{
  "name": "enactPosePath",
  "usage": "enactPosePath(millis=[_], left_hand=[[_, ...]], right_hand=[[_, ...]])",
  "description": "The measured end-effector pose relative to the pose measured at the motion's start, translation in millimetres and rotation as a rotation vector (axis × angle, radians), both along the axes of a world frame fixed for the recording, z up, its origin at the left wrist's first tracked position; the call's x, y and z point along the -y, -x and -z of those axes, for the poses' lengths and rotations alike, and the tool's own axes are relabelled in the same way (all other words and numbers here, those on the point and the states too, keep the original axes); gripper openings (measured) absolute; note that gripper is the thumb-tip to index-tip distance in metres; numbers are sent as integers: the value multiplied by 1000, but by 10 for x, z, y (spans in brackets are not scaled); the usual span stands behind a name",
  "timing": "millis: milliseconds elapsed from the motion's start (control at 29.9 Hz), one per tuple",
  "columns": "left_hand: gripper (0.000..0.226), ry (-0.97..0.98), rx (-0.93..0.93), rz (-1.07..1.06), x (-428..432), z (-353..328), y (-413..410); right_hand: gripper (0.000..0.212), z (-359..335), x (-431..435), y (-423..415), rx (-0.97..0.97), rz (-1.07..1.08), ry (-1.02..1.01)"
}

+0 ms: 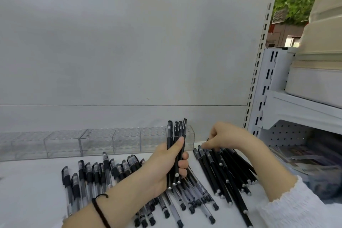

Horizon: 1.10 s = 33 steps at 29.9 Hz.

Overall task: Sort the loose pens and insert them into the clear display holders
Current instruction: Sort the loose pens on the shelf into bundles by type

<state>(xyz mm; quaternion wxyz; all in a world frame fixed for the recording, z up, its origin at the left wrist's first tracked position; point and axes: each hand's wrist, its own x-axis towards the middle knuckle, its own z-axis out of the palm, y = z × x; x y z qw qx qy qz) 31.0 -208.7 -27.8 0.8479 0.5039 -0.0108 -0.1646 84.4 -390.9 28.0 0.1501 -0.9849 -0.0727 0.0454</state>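
Observation:
My left hand (pixel 167 164) grips an upright bundle of several slim black pens (pixel 176 131) at the middle of the white shelf. My right hand (pixel 224 138) reaches into a loose pile of the same slim black pens (pixel 227 170) on the right, fingers curled down and pinching one pen at its upper end. Clear-barrelled pens with black grips (pixel 92 177) lie in a row on the left, and more of them (pixel 190 200) lie under my left hand. A row of clear display holders (pixel 96 142) stands along the shelf's back, with no pens visible in them.
The white shelf surface (pixel 33 194) runs to a plain back panel (pixel 120 52). A slotted upright (pixel 259 72) bounds the right side. Beyond it another shelf unit carries beige boxes (pixel 318 79), with packaged goods (pixel 303 161) below.

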Motion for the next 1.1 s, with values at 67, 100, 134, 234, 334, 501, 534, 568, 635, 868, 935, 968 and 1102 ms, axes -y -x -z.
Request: enactPosePath(millis=[67, 100, 134, 234, 334, 501, 534, 568, 635, 868, 935, 968, 1102], left_hand=[[25, -4, 8, -8, 4, 6, 5], [25, -4, 10, -10, 4, 5, 9], [26, -5, 12, -11, 6, 2, 13], [25, -14, 14, -19, 6, -14, 25], [24, -1, 9, -40, 2, -36, 39], [24, -5, 27, -108, -13, -68, 39], [24, -7, 30, -116, -15, -68, 38], [23, -9, 32, -121, -18, -65, 38], [24, -18, 36, -124, -20, -60, 38], [23, -19, 36, -122, -20, -66, 42], [23, -20, 31, -122, -22, -72, 44], [23, -21, 29, -123, -24, -74, 46], [22, -33, 32, -123, -26, -74, 51]], right_hand=[[32, 27, -7, -16, -22, 2, 47], [33, 39, -17, -23, -20, 9, 67], [34, 50, -27, -28, -15, 19, 88], [37, 67, -49, -27, -14, 29, 123], [40, 94, -100, -28, -19, -20, 114], [48, 136, -151, -23, 7, -30, 131], [49, 137, -160, -11, -6, -28, 133], [51, 139, -173, 0, -20, -29, 132], [56, 149, -209, 15, -34, -22, 128], [26, 158, -285, 44, -70, -78, 24], [23, 149, -283, 49, -64, -79, -8], [21, 142, -281, 50, -61, -77, -15], [12, 129, -268, 37, -74, -78, -43]])
